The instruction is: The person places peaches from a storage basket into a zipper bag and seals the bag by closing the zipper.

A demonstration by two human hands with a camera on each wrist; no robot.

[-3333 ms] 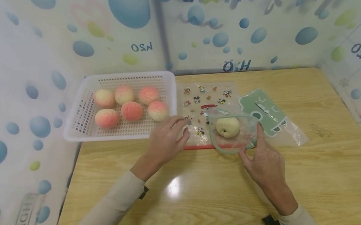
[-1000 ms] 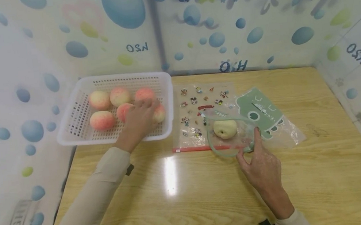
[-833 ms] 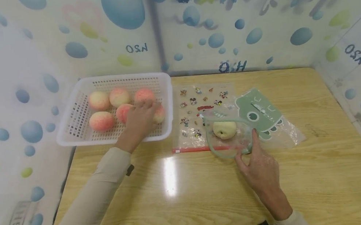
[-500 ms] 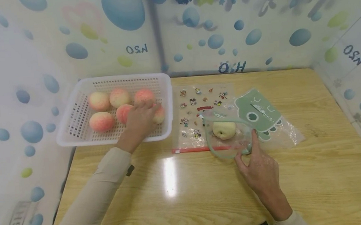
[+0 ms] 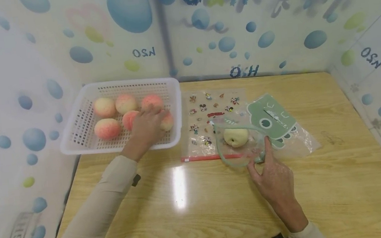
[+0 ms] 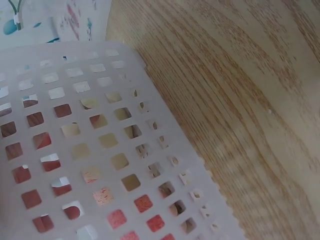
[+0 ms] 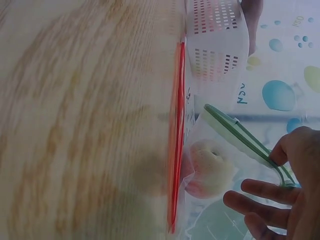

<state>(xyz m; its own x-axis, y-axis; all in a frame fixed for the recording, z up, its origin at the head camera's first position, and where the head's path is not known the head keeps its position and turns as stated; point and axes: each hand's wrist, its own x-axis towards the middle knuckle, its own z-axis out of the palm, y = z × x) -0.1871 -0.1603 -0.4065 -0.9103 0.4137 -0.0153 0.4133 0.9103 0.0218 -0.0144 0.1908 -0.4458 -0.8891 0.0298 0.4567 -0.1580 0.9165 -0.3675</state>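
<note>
My left hand (image 5: 147,125) reaches into the white plastic basket (image 5: 74,137), its fingers bent over the front-right peach (image 5: 167,121), which it partly covers. Several other pink-and-cream peaches lie around it. In the left wrist view the perforated basket wall (image 6: 65,130) hides most of the hand. My right hand (image 5: 275,181) pinches the green rim of a clear zip bag (image 5: 274,120) with a green dinosaur print. The bag's mouth is spread apart, and one pale peach (image 5: 236,137) lies inside. In the right wrist view, thumb and forefinger hold the green rim (image 7: 245,137), other fingers spread below.
A clear zip bag with cartoon prints (image 5: 195,134) and a red zip strip (image 5: 194,159) lies flat, partly under the dinosaur bag, right of the basket. Patterned walls stand behind the wooden table (image 5: 221,209) and at both sides.
Since the oldest frame, my left hand has moved left from beside the bag's mouth into the basket, over the front-right peach. It has stayed there lately. The right hand keeps its hold on the rim.
</note>
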